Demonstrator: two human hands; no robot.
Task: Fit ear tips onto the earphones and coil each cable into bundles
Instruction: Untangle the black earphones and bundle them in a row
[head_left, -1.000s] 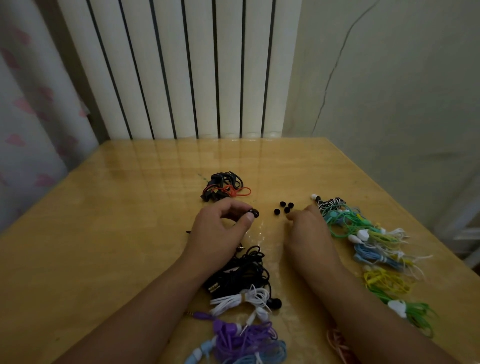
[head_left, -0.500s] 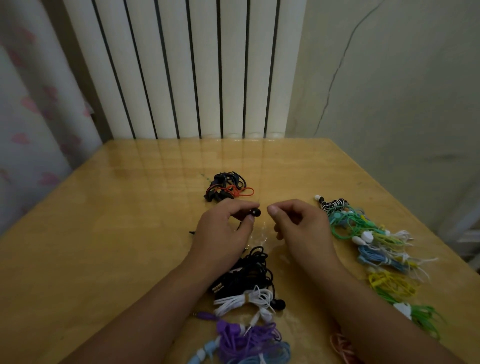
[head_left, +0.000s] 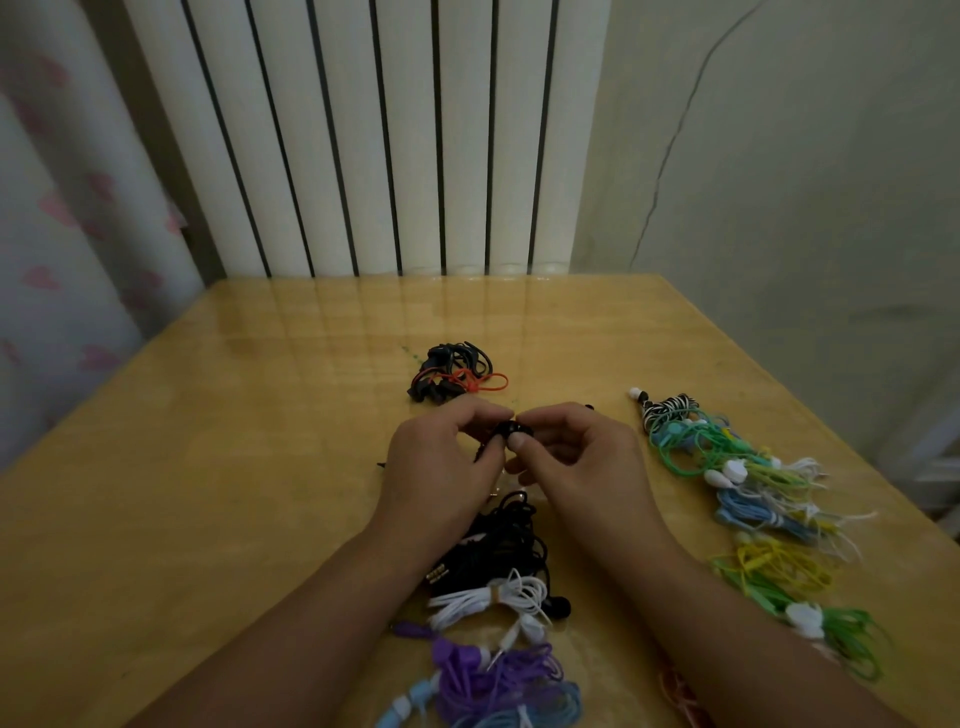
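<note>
Head view: at the centre of the frame both hands meet over the wooden counter (head_left: 218, 467), fingertips pressed together around a small black earbud (head_left: 511, 430). The left hand (head_left: 441, 467) comes in from the lower left with its forearm running diagonally up; its thumb and forefinger curl in and pinch the earbud from the left. The right hand (head_left: 576, 462) enters from the lower right, knuckles up, thumb and forefinger pinching the same earbud from the right. The earbud's long axis lies roughly left to right between the two pinches; whether a tip sits on it is too small to tell. Its black cable (head_left: 498, 545) trails down toward the lower middle of the frame into a loose black tangle between the forearms.

Below that lie a white bundle (head_left: 483, 600) and a purple bundle (head_left: 488, 675). Above the hands sits a black and red bundle (head_left: 452, 374). Along the right side runs a row of green, blue and yellow bundles (head_left: 748, 499).
</note>
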